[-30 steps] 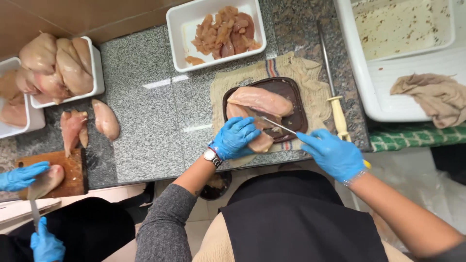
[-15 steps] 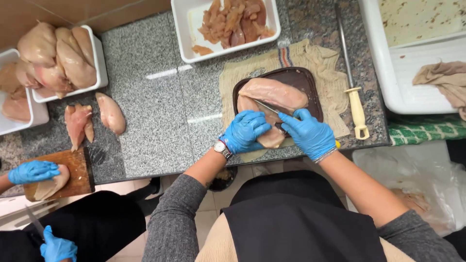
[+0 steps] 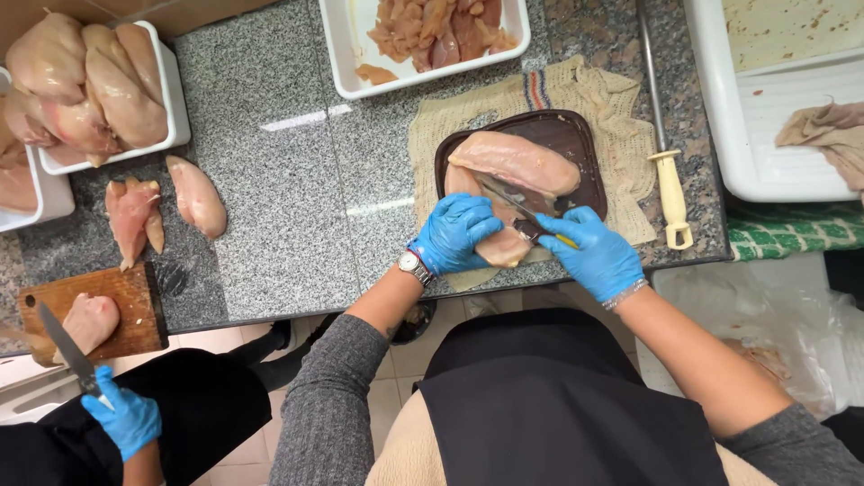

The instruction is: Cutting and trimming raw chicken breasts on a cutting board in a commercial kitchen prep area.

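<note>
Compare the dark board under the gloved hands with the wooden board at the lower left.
The dark board is rounded, near-black, and sits on a beige cloth; the wooden board is brown, squarer, and lies straight on the counter. The dark board carries two large chicken breasts, the wooden board one smaller piece. Both hold raw chicken.

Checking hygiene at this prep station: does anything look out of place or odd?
Yes. Two raw chicken pieces lie directly on the bare granite counter, not in a tray or on a board. The dark cutting board sits slightly askew on a rumpled cloth. Nothing looks spilled.
</note>
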